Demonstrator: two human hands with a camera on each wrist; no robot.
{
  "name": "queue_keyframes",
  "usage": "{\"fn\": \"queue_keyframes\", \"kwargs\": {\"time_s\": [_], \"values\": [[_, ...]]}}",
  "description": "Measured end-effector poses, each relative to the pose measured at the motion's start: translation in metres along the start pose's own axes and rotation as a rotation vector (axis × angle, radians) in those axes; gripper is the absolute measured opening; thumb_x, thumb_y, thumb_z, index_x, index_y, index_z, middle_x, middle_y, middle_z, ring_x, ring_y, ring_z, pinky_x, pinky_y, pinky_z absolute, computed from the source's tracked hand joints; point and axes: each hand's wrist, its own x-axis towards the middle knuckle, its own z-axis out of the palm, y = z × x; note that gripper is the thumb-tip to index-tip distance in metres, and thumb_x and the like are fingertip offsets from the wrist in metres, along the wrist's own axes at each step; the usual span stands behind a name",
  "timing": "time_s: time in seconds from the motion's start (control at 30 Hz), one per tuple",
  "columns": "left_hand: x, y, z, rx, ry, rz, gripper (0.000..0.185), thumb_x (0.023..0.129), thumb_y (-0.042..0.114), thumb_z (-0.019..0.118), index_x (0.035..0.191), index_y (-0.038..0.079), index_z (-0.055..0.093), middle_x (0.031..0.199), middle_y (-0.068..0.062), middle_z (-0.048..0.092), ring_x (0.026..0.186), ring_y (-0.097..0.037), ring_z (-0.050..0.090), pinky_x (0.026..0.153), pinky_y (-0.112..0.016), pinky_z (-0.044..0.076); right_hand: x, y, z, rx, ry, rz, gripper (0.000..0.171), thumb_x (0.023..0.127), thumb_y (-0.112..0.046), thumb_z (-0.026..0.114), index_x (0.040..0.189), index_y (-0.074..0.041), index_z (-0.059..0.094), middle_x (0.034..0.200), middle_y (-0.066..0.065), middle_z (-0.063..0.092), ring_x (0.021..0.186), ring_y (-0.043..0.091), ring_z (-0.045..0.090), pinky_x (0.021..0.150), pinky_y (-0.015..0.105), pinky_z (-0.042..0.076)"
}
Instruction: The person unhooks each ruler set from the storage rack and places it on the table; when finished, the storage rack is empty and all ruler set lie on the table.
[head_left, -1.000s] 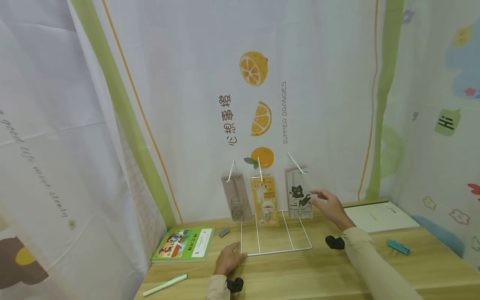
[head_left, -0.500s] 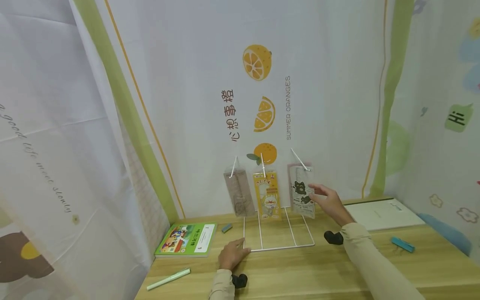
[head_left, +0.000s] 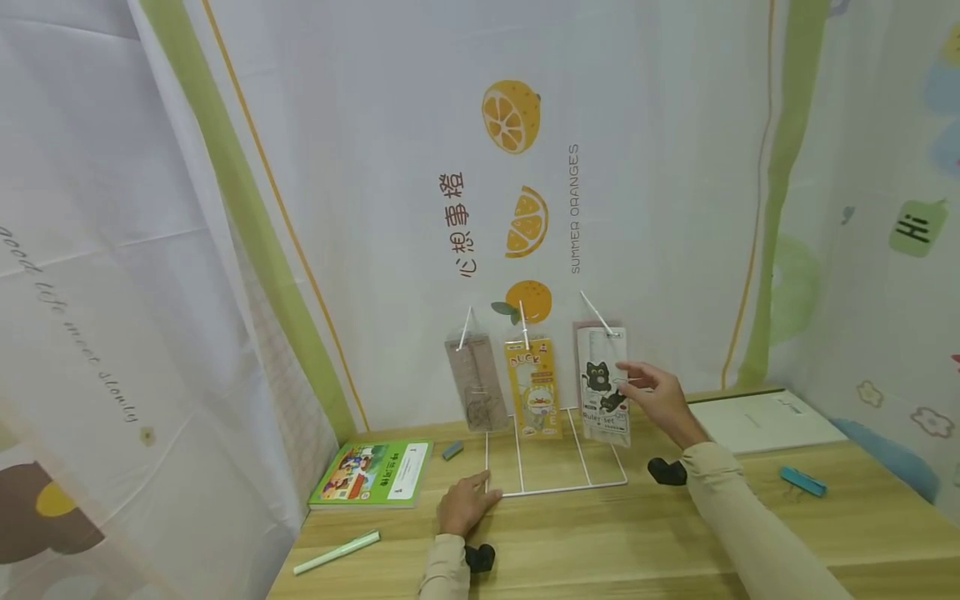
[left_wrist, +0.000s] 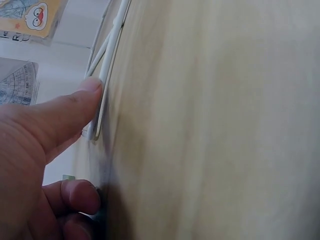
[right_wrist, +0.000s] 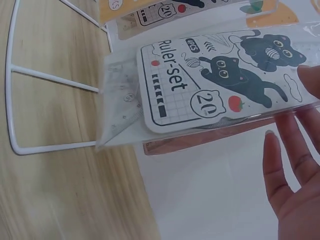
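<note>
A white wire rack [head_left: 557, 487] stands on the wooden table, its three hooks up against the curtain. On them hang a brown ruler pack [head_left: 475, 385], a yellow duck pack [head_left: 532, 388] and a white "Ruler-set" pack with black cats [head_left: 602, 385]. My right hand [head_left: 651, 392] pinches the cat pack's right edge [right_wrist: 210, 80], thumb in front and straight fingers [right_wrist: 280, 165] behind. A pinkish pack [right_wrist: 200, 141] hangs behind it. My left hand [head_left: 461, 505] rests on the table; its thumb [left_wrist: 75, 105] presses on the rack's front left corner [left_wrist: 106, 70].
A green picture book [head_left: 371, 476], a pale green pen [head_left: 336, 552] and a small grey eraser [head_left: 452, 451] lie to the left. To the right lie a white notebook [head_left: 765, 417] and a teal clip [head_left: 802, 481]. Printed curtains close in three sides.
My right hand has taken hold of the cat pack and drawn it forward and down along its hook, away from the curtain. The left hand stays on the rack's corner.
</note>
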Motion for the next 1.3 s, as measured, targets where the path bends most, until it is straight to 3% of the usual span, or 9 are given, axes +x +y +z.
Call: {"fn": "queue_keyframes", "kwargs": {"time_s": [0.3, 0.57, 0.87, 1.0, 1.2, 1.3], "values": [[-0.002, 0.004, -0.002, -0.01, -0.002, -0.026, 0.048, 0.087, 0.037, 0.076, 0.127, 0.011, 0.071, 0.122, -0.026, 0.068, 0.081, -0.039, 0.069, 0.057, -0.043, 0.051, 0.002, -0.003, -0.003, -0.068, 0.017, -0.093, 0.032, 0.092, -0.007, 0.073, 0.122, 0.002, 0.068, 0.099, 0.024, 0.072, 0.078, 0.003, 0.061, 0.071, 0.023, 0.052], [-0.003, 0.006, -0.004, 0.002, -0.011, -0.045, 0.048, 0.087, 0.039, 0.076, 0.127, 0.012, 0.071, 0.123, -0.026, 0.068, 0.077, -0.037, 0.068, 0.054, -0.041, 0.049, -0.004, -0.014, -0.007, -0.021, -0.01, -0.087, 0.034, 0.092, -0.007, 0.074, 0.124, 0.002, 0.067, 0.09, 0.019, 0.072, 0.074, 0.007, 0.062, 0.067, 0.024, 0.052], [-0.001, 0.004, -0.003, -0.007, -0.014, -0.056, 0.048, 0.087, 0.039, 0.076, 0.127, 0.013, 0.071, 0.122, -0.027, 0.068, 0.073, -0.033, 0.066, 0.053, -0.041, 0.047, -0.018, -0.036, -0.016, -0.026, 0.019, -0.091, 0.029, 0.09, -0.005, 0.074, 0.117, 0.004, 0.069, 0.081, 0.013, 0.068, 0.068, 0.007, 0.062, 0.063, 0.022, 0.051], [0.0, 0.003, -0.003, -0.007, -0.019, -0.056, 0.048, 0.088, 0.04, 0.075, 0.128, 0.014, 0.07, 0.123, -0.026, 0.068, 0.07, -0.029, 0.063, 0.053, -0.039, 0.046, -0.021, -0.033, -0.02, -0.034, 0.013, -0.088, 0.027, 0.091, -0.006, 0.074, 0.115, 0.004, 0.07, 0.079, 0.009, 0.064, 0.066, 0.008, 0.063, 0.063, 0.022, 0.053], [-0.001, 0.002, 0.0, -0.023, -0.019, -0.064, 0.05, 0.087, 0.041, 0.076, 0.129, 0.014, 0.07, 0.125, -0.027, 0.066, 0.055, -0.018, 0.046, 0.048, -0.032, 0.038, -0.029, -0.029, -0.025, -0.018, 0.006, -0.096, 0.026, 0.091, -0.008, 0.075, 0.115, 0.002, 0.071, 0.078, 0.004, 0.059, 0.066, 0.008, 0.063, 0.063, 0.023, 0.053], [-0.002, 0.002, 0.0, -0.023, -0.019, -0.06, 0.05, 0.087, 0.04, 0.076, 0.129, 0.014, 0.07, 0.125, -0.028, 0.066, 0.059, -0.021, 0.052, 0.049, -0.034, 0.041, -0.032, -0.033, -0.027, -0.019, 0.013, -0.099, 0.028, 0.09, -0.006, 0.075, 0.116, 0.002, 0.071, 0.08, 0.005, 0.06, 0.066, 0.008, 0.063, 0.062, 0.022, 0.052]]}}
